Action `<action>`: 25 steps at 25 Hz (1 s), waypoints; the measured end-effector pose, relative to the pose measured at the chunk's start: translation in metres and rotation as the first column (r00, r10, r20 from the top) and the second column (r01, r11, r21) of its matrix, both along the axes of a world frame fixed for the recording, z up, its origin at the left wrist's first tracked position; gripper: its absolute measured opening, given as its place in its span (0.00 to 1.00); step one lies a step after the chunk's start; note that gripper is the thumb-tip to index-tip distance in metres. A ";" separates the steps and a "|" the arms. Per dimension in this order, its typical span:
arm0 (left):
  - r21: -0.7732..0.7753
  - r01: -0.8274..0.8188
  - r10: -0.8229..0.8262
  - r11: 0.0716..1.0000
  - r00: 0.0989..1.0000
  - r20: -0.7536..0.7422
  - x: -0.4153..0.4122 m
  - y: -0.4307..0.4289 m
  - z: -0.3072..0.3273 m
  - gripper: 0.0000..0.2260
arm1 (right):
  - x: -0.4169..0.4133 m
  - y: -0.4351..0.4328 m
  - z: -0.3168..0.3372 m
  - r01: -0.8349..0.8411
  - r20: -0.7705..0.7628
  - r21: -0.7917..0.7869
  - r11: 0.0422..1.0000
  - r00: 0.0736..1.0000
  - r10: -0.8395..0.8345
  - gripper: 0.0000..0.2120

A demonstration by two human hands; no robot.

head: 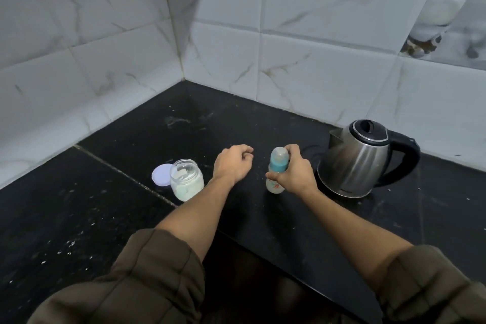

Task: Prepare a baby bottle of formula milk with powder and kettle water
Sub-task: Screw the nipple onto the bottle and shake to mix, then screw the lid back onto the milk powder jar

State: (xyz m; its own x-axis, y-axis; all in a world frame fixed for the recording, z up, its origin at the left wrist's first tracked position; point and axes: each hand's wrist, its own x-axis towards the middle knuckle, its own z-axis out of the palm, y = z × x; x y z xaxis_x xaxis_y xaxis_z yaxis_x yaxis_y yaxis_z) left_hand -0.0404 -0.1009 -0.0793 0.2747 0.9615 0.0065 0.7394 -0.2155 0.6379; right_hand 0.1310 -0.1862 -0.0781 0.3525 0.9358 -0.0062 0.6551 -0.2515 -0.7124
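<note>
A small baby bottle (276,168) with a teal collar and a clear cap stands upright on the black counter (118,218). My right hand (293,172) grips it around the middle and the cap. My left hand (232,163) hovers to the bottle's left with its fingers curled and nothing in it. An open glass jar (186,179) of pale powder stands further left, and its lilac lid (161,175) lies flat just behind it. A steel electric kettle (364,159) with a black handle and a closed lid stands right of the bottle.
White marble-look tiled walls (302,60) meet in a corner behind the counter. A seam runs diagonally across the counter near the jar. Specks of spilled powder dot the black surface at the lower left. The counter's front edge runs between my forearms.
</note>
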 end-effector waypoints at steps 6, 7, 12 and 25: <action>0.003 -0.020 0.020 1.000 1.000 -0.022 -0.003 -0.003 -0.011 0.14 | -0.002 -0.014 -0.017 0.023 0.048 -0.024 0.999 0.999 -0.022 0.33; 0.009 -0.027 0.027 1.000 0.999 -0.024 -0.004 -0.003 -0.013 0.14 | -0.001 -0.015 -0.019 0.025 0.056 -0.027 0.999 0.998 -0.024 0.33; 0.016 -0.045 0.046 0.999 0.998 -0.033 -0.010 0.000 -0.011 0.14 | 0.000 -0.019 -0.019 0.011 0.061 -0.080 0.997 0.998 -0.006 0.36; 0.216 -0.295 0.290 0.931 0.955 0.058 -0.113 0.037 0.057 0.14 | -0.066 0.064 0.084 -0.081 0.079 0.341 0.937 0.995 0.057 0.08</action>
